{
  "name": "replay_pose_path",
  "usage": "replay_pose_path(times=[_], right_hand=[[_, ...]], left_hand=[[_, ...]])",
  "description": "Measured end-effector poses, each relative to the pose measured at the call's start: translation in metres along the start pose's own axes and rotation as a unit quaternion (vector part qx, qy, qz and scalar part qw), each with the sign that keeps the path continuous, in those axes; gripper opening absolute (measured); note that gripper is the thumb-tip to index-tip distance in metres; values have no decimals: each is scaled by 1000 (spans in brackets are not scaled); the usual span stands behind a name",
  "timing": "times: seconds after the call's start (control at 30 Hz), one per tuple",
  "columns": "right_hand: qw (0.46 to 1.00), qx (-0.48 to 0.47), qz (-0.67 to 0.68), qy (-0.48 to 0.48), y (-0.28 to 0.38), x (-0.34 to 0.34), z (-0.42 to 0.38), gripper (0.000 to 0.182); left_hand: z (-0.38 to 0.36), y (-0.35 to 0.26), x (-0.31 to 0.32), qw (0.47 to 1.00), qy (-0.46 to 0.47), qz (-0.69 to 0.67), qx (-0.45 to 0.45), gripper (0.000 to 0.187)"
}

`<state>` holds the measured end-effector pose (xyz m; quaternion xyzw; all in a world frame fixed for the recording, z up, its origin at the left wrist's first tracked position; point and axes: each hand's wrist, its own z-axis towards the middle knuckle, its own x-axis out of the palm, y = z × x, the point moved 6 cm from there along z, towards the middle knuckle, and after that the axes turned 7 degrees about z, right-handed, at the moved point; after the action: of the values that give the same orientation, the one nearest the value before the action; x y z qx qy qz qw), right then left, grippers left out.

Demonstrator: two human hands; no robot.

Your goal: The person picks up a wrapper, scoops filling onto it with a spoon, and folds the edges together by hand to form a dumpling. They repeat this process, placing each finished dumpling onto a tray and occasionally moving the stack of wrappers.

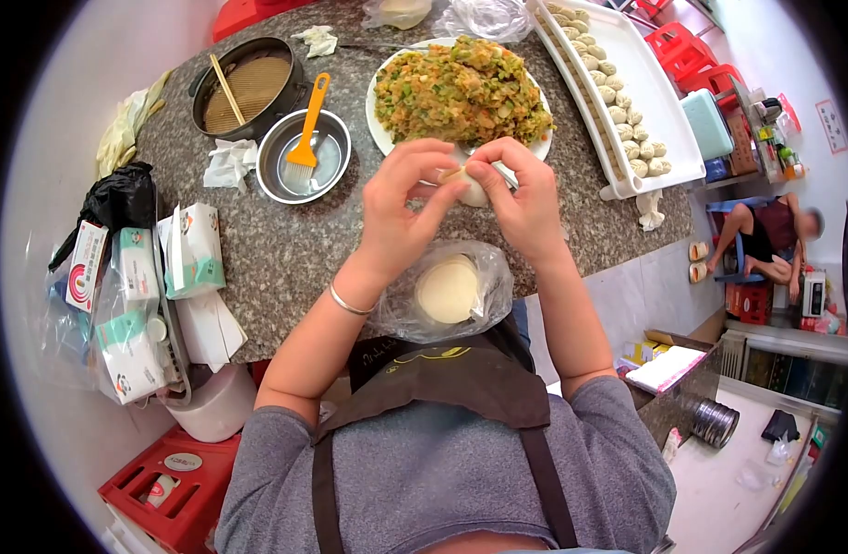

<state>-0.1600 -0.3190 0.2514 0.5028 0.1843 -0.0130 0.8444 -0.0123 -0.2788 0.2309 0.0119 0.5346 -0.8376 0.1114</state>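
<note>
A pale dumpling [475, 191] is held between my two hands, in front of the plate. My left hand [407, 205] pinches its left edge with thumb and fingertips. On the other side, my right hand [523, 196] grips it with thumb and curled fingers. Behind them, a white plate [376, 122] carries a big heap of chopped orange and green filling [456, 92]. Part of a metal utensil [507, 173] shows behind my right hand. Nearer my body, a stack of round dough wrappers [447, 288] lies in a clear plastic bag [498, 286].
To the left stand a metal bowl [269, 175] with an orange brush [309, 134] and a dark round pan [202, 102] with chopsticks. A white tray [659, 120] of finished dumplings [618, 97] is at right. Tissue packs [195, 249] line the left edge. A person [765, 231] sits far right.
</note>
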Motion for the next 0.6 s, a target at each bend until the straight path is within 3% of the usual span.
replay_pose_path(times=[0.17,0.23,0.37,0.6], right_hand=[[1000,5,13,-6,2,-1,-1,14],[996,73,53,-4,-7,-3,-1,16],[993,83,69,37,-4,-3,3,18],[1000,1,-9,20,2,2,-1,11]], left_hand=[[1,16,1,999,15,-40,-24,13],[0,25,4,985,16,-155,-78,13],[-2,23,0,993,23,-101,-49,13],[0,16,1,993,9,-110,-47,10]])
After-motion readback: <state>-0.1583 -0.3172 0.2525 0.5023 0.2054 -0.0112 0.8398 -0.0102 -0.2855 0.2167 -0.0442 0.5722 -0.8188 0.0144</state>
